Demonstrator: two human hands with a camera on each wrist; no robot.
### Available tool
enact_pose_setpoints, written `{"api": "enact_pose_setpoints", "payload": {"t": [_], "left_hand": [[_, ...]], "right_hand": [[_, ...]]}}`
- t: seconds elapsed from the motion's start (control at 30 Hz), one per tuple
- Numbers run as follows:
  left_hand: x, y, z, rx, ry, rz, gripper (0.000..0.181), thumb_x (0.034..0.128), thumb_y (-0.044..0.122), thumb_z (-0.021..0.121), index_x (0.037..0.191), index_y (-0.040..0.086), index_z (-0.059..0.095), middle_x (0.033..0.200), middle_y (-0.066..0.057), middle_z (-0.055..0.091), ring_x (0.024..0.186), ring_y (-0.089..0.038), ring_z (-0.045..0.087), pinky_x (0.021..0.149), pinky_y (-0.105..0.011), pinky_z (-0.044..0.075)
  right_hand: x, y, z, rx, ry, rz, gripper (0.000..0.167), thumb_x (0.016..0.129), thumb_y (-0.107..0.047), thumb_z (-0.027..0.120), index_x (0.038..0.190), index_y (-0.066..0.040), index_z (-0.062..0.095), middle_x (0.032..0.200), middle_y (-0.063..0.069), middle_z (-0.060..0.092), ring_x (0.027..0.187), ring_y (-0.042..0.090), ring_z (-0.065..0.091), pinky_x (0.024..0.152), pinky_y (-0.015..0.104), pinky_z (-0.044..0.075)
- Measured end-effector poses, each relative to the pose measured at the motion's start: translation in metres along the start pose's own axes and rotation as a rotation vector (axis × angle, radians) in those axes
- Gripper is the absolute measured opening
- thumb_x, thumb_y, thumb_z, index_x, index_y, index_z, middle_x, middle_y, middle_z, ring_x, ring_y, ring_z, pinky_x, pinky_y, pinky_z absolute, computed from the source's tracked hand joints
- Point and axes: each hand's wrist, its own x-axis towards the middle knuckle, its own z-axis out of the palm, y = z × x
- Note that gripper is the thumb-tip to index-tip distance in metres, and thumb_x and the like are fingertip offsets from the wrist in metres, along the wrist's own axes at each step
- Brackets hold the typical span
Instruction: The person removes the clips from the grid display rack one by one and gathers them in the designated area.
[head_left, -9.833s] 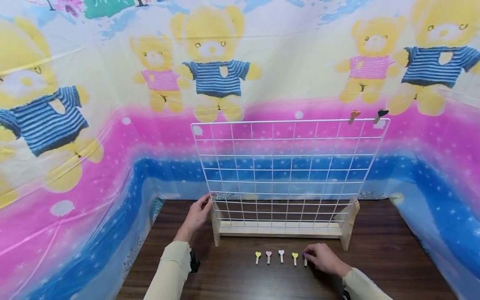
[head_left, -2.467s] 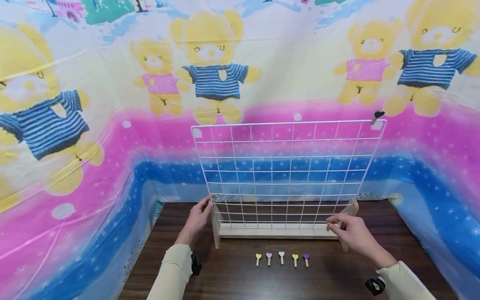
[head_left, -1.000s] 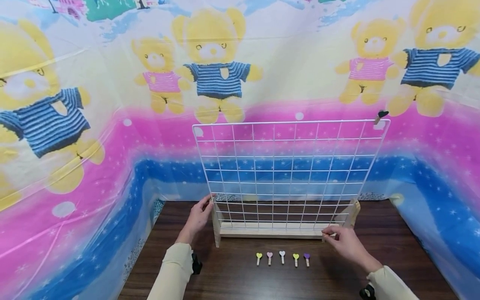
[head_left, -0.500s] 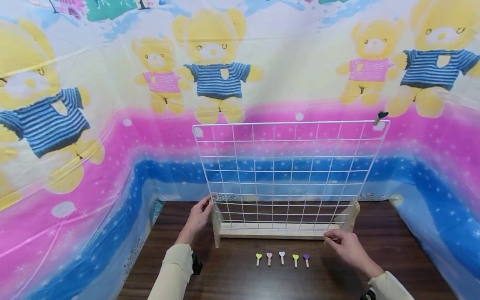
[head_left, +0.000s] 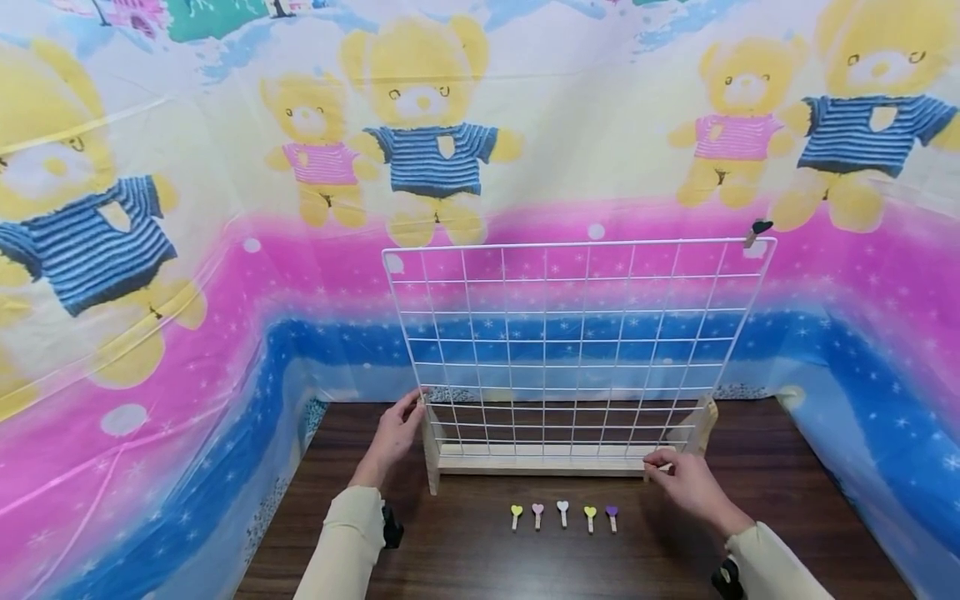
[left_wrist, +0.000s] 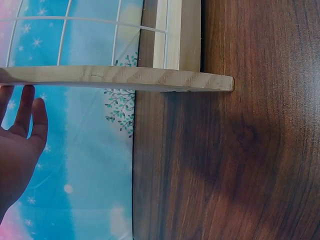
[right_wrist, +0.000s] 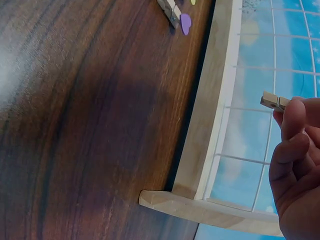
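Observation:
Between thumb and fingers, my right hand [head_left: 693, 483] pinches a small wooden clothespin [right_wrist: 271, 101] in front of the rack's lower right corner. Its jaw end sticks out in the right wrist view; the fingers hide the rest. My left hand [head_left: 392, 435] touches the wooden left support [left_wrist: 125, 77] of the white wire grid rack [head_left: 546, 340], fingers fairly straight against its outer side. A clothespin with a dark heart [head_left: 761, 227] is clipped on the top rail at the right. In front of the rack lies a row of several heart clothespins: yellow, pink, white, yellow-green and purple [head_left: 612, 512].
The rack stands on a pale wooden base bar [head_left: 540, 467] between two wooden end supports. Under it is a dark wooden table [head_left: 465, 550]. A printed bear cloth [head_left: 585, 150] hangs behind and at both sides.
The orange-heart clothespin has gone from the top rail. My right hand has moved from the purple clothespin to the rack's lower right, then slightly down and left. My left hand stays put.

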Motion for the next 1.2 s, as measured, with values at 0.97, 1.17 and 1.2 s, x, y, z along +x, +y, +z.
{"api": "enact_pose_setpoints", "payload": {"t": [0.97, 1.17, 1.2], "left_hand": [[0.000, -0.001, -0.001, 0.002, -0.011, -0.009, 0.038, 0.1017, 0.019, 0.045, 0.139, 0.017, 0.049, 0.130, -0.017, 0.053, 0.118, -0.030, 0.048, 0.094, -0.049, 0.041], [0.000, 0.000, -0.001, 0.015, -0.004, -0.012, 0.038, 0.1015, 0.020, 0.046, 0.139, 0.017, 0.049, 0.128, -0.017, 0.054, 0.117, -0.030, 0.049, 0.094, -0.049, 0.041], [0.001, 0.000, -0.001, 0.024, -0.004, -0.007, 0.038, 0.1016, 0.020, 0.046, 0.139, 0.016, 0.049, 0.127, -0.017, 0.054, 0.116, -0.031, 0.050, 0.093, -0.050, 0.042]], "right_hand": [[0.012, 0.017, 0.012, 0.148, -0.179, 0.057, 0.014, 0.090, -0.006, 0.063, 0.100, 0.001, 0.069, 0.077, 0.002, 0.062, 0.051, 0.015, 0.054, 0.047, 0.029, 0.046], [0.006, 0.019, 0.020, 0.166, -0.297, 0.029, 0.012, 0.089, -0.007, 0.064, 0.097, 0.001, 0.068, 0.072, 0.003, 0.061, 0.051, 0.015, 0.054, 0.047, 0.029, 0.046], [0.005, 0.019, 0.022, 0.170, -0.313, 0.032, 0.011, 0.089, -0.007, 0.064, 0.096, 0.000, 0.068, 0.072, 0.002, 0.061, 0.051, 0.015, 0.054, 0.047, 0.029, 0.046]]}}
